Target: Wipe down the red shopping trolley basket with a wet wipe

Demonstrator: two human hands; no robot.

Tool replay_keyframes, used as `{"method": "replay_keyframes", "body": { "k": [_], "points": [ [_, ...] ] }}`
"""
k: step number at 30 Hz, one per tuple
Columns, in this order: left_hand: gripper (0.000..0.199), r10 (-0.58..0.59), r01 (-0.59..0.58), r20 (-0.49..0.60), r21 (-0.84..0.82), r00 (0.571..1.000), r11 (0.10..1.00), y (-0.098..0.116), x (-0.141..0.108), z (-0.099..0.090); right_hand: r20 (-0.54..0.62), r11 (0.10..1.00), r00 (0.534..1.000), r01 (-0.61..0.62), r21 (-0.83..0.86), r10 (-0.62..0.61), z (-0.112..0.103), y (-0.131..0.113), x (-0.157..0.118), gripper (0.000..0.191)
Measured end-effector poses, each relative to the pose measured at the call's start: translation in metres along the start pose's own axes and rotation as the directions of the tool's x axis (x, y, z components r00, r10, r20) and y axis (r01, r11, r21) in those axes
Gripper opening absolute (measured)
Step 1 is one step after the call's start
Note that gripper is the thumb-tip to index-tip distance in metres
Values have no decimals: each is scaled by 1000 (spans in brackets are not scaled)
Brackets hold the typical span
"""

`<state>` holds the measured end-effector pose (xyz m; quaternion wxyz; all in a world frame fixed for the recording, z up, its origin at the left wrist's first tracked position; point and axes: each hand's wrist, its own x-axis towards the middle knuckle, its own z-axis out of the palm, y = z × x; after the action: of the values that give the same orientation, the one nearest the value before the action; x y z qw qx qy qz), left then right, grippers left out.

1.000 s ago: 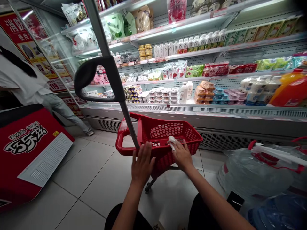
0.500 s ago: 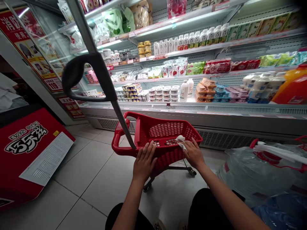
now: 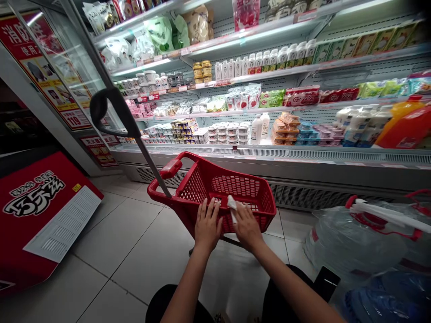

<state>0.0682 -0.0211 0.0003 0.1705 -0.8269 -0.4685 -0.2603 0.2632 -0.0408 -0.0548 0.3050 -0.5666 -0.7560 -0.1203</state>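
Observation:
A red plastic shopping basket cart (image 3: 188,224) stands in front of me, with a long grey pole and black handle (image 3: 123,112) rising from its left end. My left hand (image 3: 207,226) lies on the near rim and side, fingers spread and holding nothing. Close to its right, my right hand (image 3: 246,224) presses a crumpled white tissue (image 3: 232,206) against the near rim, its fingers bent over the edge. The inside of the basket shows bare red lattice near the hands.
Behind the cart runs a refrigerated shelf (image 3: 242,154) with bottles, cups and packs. A red box-shaped stand (image 3: 37,215) is at the left. Large wrapped water bottles (image 3: 353,242) and a black phone (image 3: 326,282) are at the right.
The cart has tilted and shifted left, its pole swinging left. My right hand has slid left along the rim with the tissue, nearer to my left hand. More of the phone shows.

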Motion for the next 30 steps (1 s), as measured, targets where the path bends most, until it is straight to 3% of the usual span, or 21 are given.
{"method": "replay_keyframes", "body": {
  "k": [2,4,9,12,15,19,23,26,30],
  "points": [
    [60,-17,17,11,5,1000,1000,3,-3,5,24,997,998,59,41,-60,0,-27,12,70],
    [63,-30,30,21,7,999,1000,0,-7,5,59,994,994,88,71,-92,-5,-35,17,69],
    [64,-70,69,49,19,996,997,-23,-10,4,114,995,990,69,65,-77,-29,-2,-6,64],
    [65,-94,93,61,22,994,995,-39,-5,11,110,999,994,29,21,-31,-40,21,-34,68],
    [67,-144,144,58,15,988,990,-48,2,23,94,999,995,28,-24,-25,-47,27,-58,74],
    [72,-232,233,73,-8,970,972,-28,4,39,119,991,984,136,0,-135,-52,13,-69,79],
    [66,-176,185,119,-72,977,980,13,-10,44,171,957,942,274,98,-288,-49,10,-62,80],
    [67,-197,207,100,-100,975,973,27,-23,38,169,945,931,307,114,-323,-40,38,-47,69],
    [70,-265,274,83,-124,961,954,22,-32,29,125,968,960,250,18,-250,-23,92,-19,56]
  ]
}}
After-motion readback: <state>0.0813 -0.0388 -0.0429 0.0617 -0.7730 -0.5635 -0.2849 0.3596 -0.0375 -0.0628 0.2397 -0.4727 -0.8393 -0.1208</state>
